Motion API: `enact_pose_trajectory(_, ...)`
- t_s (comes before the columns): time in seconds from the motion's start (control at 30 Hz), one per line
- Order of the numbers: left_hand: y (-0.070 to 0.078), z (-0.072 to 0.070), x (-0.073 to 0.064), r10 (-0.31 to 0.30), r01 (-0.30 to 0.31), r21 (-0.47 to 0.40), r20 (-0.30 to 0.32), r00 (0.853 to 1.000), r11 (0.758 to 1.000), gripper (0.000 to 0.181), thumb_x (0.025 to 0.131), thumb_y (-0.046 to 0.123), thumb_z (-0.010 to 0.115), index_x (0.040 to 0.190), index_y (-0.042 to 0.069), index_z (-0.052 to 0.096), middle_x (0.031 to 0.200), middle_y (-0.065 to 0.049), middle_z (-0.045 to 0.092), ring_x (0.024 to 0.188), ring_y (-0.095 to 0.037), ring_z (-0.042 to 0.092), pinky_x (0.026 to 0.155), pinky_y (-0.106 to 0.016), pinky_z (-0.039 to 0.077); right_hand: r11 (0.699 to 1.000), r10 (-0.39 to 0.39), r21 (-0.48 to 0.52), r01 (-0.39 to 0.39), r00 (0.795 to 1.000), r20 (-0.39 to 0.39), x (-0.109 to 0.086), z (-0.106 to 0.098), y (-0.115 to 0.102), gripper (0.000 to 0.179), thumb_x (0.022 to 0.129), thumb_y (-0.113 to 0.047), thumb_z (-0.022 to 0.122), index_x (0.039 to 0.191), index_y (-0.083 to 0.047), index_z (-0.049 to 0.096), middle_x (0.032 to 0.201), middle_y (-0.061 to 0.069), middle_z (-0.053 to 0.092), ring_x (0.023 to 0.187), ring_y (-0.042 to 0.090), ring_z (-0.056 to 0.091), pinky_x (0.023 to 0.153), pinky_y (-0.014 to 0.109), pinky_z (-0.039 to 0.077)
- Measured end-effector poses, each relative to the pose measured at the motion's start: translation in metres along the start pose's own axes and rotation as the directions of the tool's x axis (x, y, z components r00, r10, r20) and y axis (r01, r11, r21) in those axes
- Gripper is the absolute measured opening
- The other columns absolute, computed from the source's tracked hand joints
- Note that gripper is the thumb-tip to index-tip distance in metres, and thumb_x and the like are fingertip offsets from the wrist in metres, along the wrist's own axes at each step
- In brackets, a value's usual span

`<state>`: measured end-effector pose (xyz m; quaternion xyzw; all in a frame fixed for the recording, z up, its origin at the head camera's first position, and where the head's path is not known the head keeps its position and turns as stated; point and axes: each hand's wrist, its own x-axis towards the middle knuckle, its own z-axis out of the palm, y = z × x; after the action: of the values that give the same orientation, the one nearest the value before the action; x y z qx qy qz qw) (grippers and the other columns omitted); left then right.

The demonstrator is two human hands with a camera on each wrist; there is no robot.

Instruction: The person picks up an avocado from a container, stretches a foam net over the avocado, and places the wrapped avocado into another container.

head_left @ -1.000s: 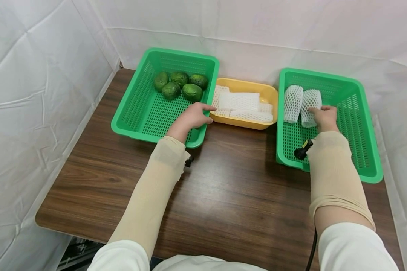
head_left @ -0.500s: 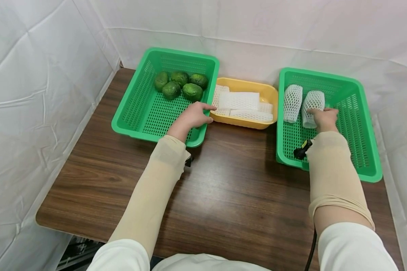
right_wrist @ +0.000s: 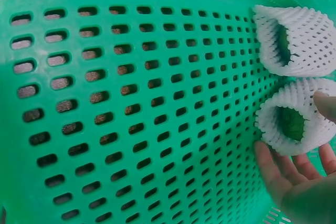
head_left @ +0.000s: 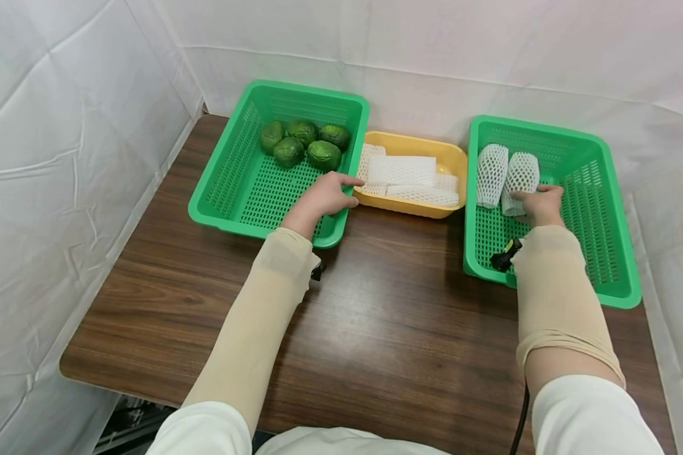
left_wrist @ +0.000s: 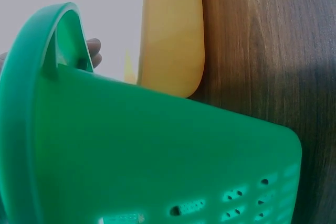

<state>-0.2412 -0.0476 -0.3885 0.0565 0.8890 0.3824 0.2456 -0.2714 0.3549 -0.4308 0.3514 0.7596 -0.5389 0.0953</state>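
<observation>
Fingers and thumb of the right hand (head_left: 537,205) hold a netted fruit (head_left: 522,180) from either side, low in the right basket (head_left: 597,234). Half a second ago a gap parted it from the other netted fruit (head_left: 492,175); now they lie close together. The left hand (head_left: 326,196), thumb and forefinger spread wide, has stayed at the left basket's (head_left: 262,197) rim, beside the yellow tray (head_left: 412,208).

Bright, soft light leaves glare on the table (head_left: 355,322); left wrist background overexposed.
</observation>
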Motion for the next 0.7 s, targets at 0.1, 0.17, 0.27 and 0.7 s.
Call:
enact_pose_trajectory(0.1,0.0,0.0,-0.001,0.001,-0.001,-0.004,0.001,1.0,1.0,0.046,0.091,0.016,0.06,0.135,0.022,0.051,0.127,-0.006,0.051,0.044,-0.012,0.028,0.051,-0.027,0.036,0.999,-0.004,-0.042,0.004,1.0,-0.004,0.003,0.0,0.003,0.073,0.087,-0.033,0.06,0.135,-0.015,0.008,0.147,0.018,0.006,0.135,0.032,0.021,0.102,0.044,0.033)
enact_pose_trajectory(0.17,0.001,-0.001,-0.001,-0.002,0.002,-0.008,0.002,1.0,1.0,0.046,0.09,0.016,0.06,0.135,0.023,0.051,0.125,-0.006,0.052,0.043,-0.012,0.028,0.05,-0.027,0.036,0.998,-0.011,-0.061,0.01,1.0,-0.015,0.004,0.0,0.003,0.077,0.086,-0.038,0.06,0.137,-0.016,0.007,0.148,0.017,0.005,0.135,0.031,0.02,0.103,0.045,0.03)
enact_pose_trajectory(0.27,0.001,-0.001,-0.002,-0.005,0.005,-0.01,0.003,1.0,1.0,0.046,0.09,0.016,0.061,0.135,0.023,0.051,0.126,-0.006,0.051,0.043,-0.011,0.028,0.05,-0.027,0.036,0.998,-0.019,-0.06,0.018,1.0,-0.021,0.003,-0.001,0.003,0.079,0.086,-0.042,0.058,0.138,-0.017,0.005,0.149,0.016,0.002,0.135,0.03,0.019,0.105,0.044,0.028)
enact_pose_trajectory(0.7,0.003,0.001,-0.002,-0.002,0.003,-0.021,0.014,1.0,1.0,0.045,0.091,0.016,0.06,0.135,0.023,0.051,0.129,-0.006,0.049,0.043,-0.012,0.028,0.05,-0.027,0.035,0.997,-0.013,-0.082,0.009,0.999,-0.046,-0.011,-0.006,-0.006,0.084,0.089,-0.041,0.054,0.145,-0.017,-0.003,0.151,0.013,-0.006,0.138,0.025,0.01,0.108,0.038,0.022)
